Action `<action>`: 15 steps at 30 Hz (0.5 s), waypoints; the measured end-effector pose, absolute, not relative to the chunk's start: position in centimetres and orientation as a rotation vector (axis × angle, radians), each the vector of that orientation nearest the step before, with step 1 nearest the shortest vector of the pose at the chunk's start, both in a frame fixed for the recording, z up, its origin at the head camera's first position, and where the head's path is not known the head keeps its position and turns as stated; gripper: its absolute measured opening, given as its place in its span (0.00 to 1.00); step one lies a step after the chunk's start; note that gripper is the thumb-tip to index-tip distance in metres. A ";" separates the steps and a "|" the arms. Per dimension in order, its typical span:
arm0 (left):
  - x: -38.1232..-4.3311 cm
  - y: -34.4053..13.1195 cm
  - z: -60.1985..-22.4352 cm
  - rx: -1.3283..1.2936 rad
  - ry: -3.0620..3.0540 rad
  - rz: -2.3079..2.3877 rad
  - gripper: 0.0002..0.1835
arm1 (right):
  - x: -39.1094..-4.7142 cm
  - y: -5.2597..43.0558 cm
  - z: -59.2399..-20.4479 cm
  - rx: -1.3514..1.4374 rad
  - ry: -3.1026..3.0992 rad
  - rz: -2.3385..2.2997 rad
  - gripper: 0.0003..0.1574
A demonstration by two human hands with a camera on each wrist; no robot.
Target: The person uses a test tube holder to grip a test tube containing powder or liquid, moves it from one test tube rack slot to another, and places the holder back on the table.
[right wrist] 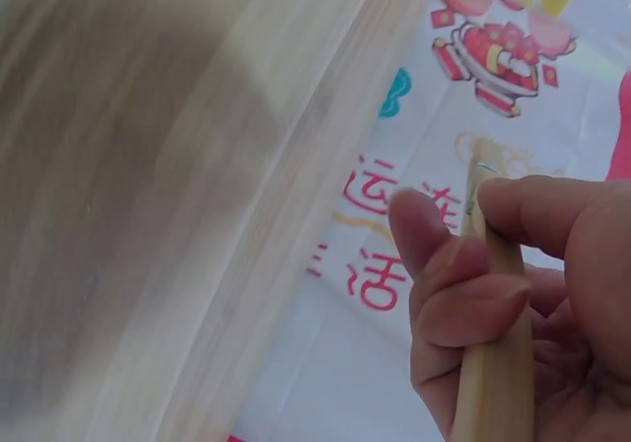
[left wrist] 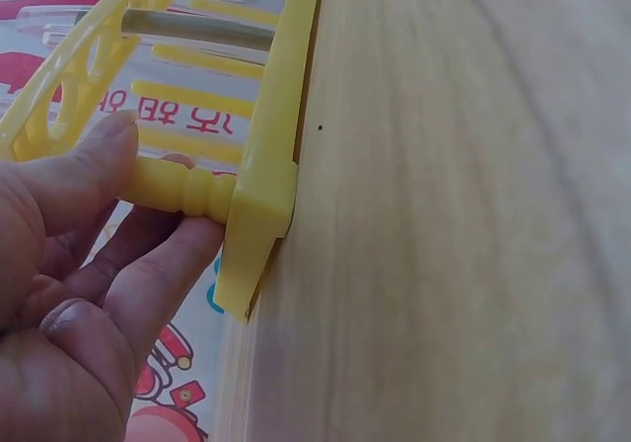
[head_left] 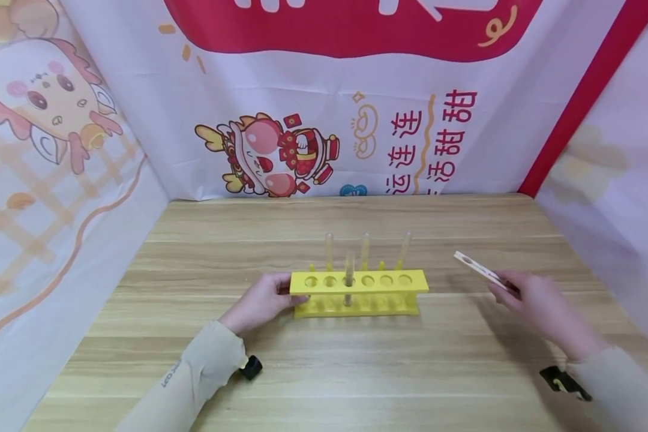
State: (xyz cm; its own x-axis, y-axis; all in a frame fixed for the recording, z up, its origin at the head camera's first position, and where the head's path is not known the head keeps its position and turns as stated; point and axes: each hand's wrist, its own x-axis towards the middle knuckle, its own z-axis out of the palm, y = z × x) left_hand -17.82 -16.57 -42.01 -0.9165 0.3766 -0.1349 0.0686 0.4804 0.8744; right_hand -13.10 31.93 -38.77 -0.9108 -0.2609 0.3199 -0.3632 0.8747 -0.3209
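A yellow test tube rack [head_left: 422,282] stands upright on the wooden table. My left hand [head_left: 261,301] grips its left end; in the left wrist view the thumb and fingers pinch the ridged yellow end post [left wrist: 177,185]. One test tube [head_left: 349,273] with dark greyish contents stands in a hole left of the rack's middle. Behind it, three clear tubes [head_left: 365,249] sit on the rack's rear pegs. Off to the right, my right hand [head_left: 540,306] holds a wooden test tube clamp [head_left: 479,269] above the table, apart from the rack. Fingers wrap its wooden handle [right wrist: 493,383] in the right wrist view.
The wooden table [head_left: 324,372] meets a printed white cloth [head_left: 313,78] at its back edge. More cloth hangs along the left side [head_left: 102,198] and the right side [head_left: 615,198]. Black straps with small devices sit at both wrists.
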 end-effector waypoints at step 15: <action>-17.9 -16.5 -41.9 0.368 2.412 1.400 0.16 | -9.8 29.5 -38.6 0.582 -2.721 0.471 0.11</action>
